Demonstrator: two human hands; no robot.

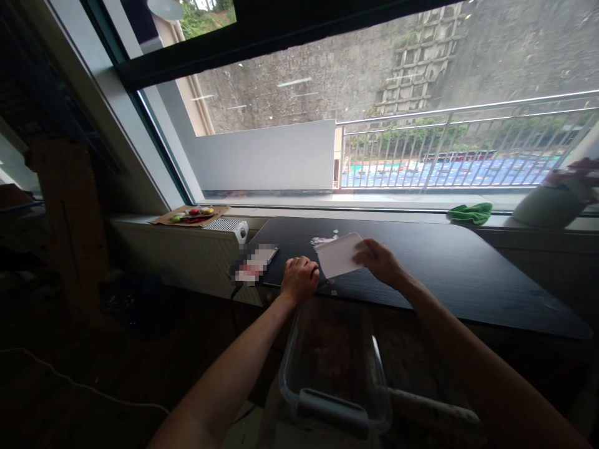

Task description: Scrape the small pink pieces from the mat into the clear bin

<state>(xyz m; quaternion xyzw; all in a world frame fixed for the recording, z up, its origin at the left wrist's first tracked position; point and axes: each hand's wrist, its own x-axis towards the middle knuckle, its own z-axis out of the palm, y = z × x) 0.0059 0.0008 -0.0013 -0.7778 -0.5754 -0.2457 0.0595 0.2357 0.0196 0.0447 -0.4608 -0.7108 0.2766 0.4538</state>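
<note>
My right hand (pixel 381 262) grips the right edge of a white sheet of paper (pixel 337 254), held slightly tilted over the dark tabletop (pixel 449 262). My left hand (pixel 299 279) is closed into a fist just left of the sheet, at the table's near edge; whether it holds anything is hidden. Small white scraps (pixel 324 239) lie on the table just beyond the sheet. A clear plastic container (pixel 332 368) with a grey handle sits below the table edge, under my arms.
A phone (pixel 256 262) lies at the table's left end. A cardboard tray (pixel 191 216) with colourful small items and a white device (pixel 229 227) rest on the left sill. A green cloth (pixel 472 212) and a pale pot (pixel 552 202) sit at the right. The window is behind.
</note>
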